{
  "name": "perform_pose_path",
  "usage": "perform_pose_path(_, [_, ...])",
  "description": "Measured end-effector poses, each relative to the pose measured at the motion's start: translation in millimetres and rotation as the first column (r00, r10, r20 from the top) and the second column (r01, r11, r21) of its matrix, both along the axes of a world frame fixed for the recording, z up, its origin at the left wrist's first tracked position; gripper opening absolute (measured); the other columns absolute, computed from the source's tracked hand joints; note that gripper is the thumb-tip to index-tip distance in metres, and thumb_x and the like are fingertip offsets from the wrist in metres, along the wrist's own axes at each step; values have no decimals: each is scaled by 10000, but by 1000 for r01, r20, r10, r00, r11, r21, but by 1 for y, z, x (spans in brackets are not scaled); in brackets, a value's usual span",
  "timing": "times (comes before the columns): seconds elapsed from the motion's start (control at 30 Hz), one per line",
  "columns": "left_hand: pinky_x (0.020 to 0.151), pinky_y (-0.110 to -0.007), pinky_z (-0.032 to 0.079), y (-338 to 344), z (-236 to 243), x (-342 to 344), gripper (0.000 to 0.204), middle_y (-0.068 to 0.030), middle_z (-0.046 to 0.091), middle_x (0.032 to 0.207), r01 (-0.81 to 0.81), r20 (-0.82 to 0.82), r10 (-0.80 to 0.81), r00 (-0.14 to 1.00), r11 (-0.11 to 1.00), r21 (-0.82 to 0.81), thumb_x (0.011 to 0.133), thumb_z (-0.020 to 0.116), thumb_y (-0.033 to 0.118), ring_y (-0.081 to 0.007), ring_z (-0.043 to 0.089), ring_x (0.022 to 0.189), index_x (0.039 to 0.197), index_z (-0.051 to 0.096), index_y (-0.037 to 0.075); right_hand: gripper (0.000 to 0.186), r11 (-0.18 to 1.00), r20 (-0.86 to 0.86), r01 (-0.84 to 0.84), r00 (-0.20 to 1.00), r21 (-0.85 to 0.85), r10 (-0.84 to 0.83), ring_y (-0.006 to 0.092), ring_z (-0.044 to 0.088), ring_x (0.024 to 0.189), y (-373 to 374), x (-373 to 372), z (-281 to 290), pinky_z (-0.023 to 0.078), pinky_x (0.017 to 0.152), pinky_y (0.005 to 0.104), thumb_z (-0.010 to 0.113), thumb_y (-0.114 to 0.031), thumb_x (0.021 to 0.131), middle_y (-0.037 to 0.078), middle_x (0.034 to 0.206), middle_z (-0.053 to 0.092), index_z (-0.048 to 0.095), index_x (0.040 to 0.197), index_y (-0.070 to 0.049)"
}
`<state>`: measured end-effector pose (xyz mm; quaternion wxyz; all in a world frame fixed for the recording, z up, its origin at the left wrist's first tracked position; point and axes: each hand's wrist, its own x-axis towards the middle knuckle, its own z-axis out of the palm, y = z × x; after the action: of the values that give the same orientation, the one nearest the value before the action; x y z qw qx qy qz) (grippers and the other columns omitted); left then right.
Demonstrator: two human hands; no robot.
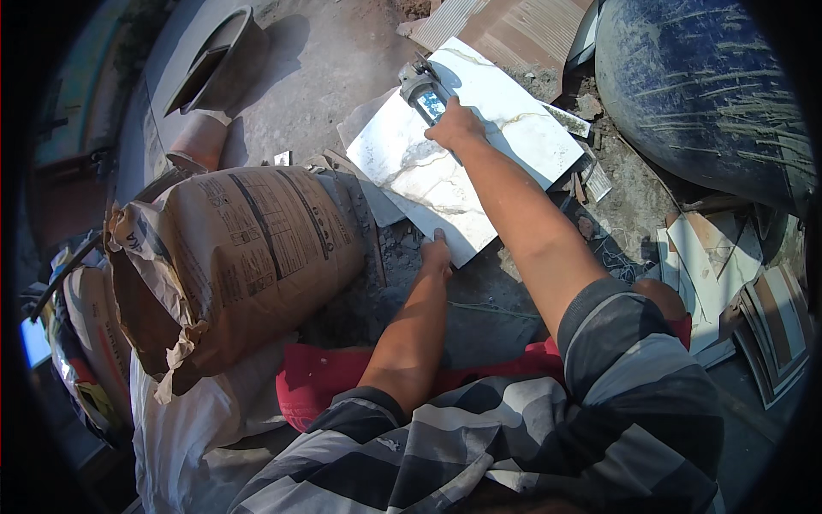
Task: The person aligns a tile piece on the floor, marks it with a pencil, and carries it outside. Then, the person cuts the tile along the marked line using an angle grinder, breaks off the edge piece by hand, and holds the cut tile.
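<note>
A white marble-look tile [514, 141] with brown veins lies tilted in front of me, over other tile pieces. My right hand [456, 126] is closed around the body of an angle grinder [425, 96], whose head rests at the tile's far left edge. Whether its disc touches the tile I cannot tell. At the tile's near corner, my left hand [436, 254] grips the edge, the thumb on top and the other fingers hidden beneath.
A torn brown paper sack [257, 231] stands close on the left, a bucket [201, 141] and a tub [235, 64] behind it. A big blue drum [702, 94] lies at the far right. Stacked tile offcuts [775, 321] are at the right, and rubble [385, 261] lies around the tile.
</note>
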<state>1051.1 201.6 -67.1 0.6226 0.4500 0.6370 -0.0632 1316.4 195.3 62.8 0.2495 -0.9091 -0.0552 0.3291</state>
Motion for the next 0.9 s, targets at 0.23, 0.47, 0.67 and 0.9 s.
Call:
perform_pose_path(0.23, [828, -375, 478, -6, 19, 6, 436, -149, 624, 1170, -52, 16, 51, 999, 998, 19, 1037, 482, 283, -251, 606, 978, 1333, 480, -38, 960, 1000, -3, -7, 1000, -1, 7, 326, 589, 1195, -4, -4, 1, 492, 997, 410, 787, -327, 715, 201, 1298, 581, 290, 1475, -18])
perform_pose_path(0.47, [849, -379, 481, -3, 12, 5, 477, -171, 607, 1190, -35, 20, 35, 999, 999, -16, 1035, 485, 287, -257, 603, 993, 1362, 424, -54, 933, 1000, -6, -8, 1000, 6, 8, 320, 592, 1195, -8, -6, 0, 496, 995, 410, 787, -331, 717, 192, 1301, 580, 310, 1456, -22])
perform_pose_path(0.67, [833, -380, 488, -1, 2, 1, 480, -176, 599, 1162, -30, 60, 32, 998, 999, -30, 1037, 478, 298, -261, 604, 975, 1358, 417, -54, 877, 1000, 4, 4, 1000, 1, -4, 317, 592, 1196, -12, -10, 2, 501, 993, 413, 786, -328, 719, 186, 1300, 582, 353, 1422, -32])
perform_pose_path(0.9, [825, -394, 490, -1, 5, 2, 487, -177, 594, 1174, -14, 23, 14, 1000, 1000, -17, 1038, 474, 301, -281, 604, 976, 1365, 401, -53, 827, 1000, 23, 15, 1000, -5, -15, 315, 593, 1195, -17, -15, 5, 499, 992, 413, 780, -319, 723, 182, 1279, 597, 383, 1391, -35])
